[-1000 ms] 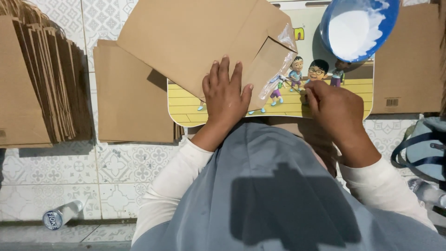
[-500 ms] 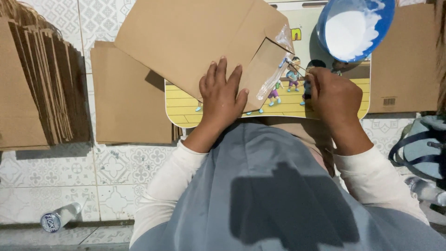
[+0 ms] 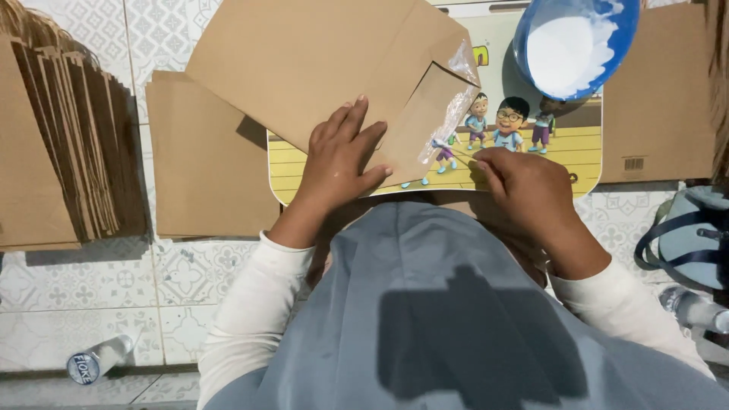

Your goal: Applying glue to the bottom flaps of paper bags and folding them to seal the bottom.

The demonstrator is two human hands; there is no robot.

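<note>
A brown paper bag (image 3: 319, 68) lies slanted across a small cartoon-printed table (image 3: 562, 156). My left hand (image 3: 338, 159) presses flat on its lower edge, fingers spread. The bag's folded flap (image 3: 437, 106) shows a shiny wet strip of glue along its right edge. My right hand (image 3: 524, 190) is closed on a thin stick (image 3: 459, 154) whose tip touches the lower end of that strip. A blue bowl (image 3: 607, 64) of white glue stands on the table's far right corner.
A flat stack of brown sheets (image 3: 205, 159) lies left of the table, with a row of folded bags (image 3: 68, 144) farther left. Brown cardboard (image 3: 661, 99) sits at right, above a grey-blue bag (image 3: 691, 235). Plastic bottles (image 3: 95, 361) lie on the patterned tile floor.
My right hand rose toward the bowl with the stick, then came back down and left to the flap's lower edge. My left hand turned slightly left on the bag.
</note>
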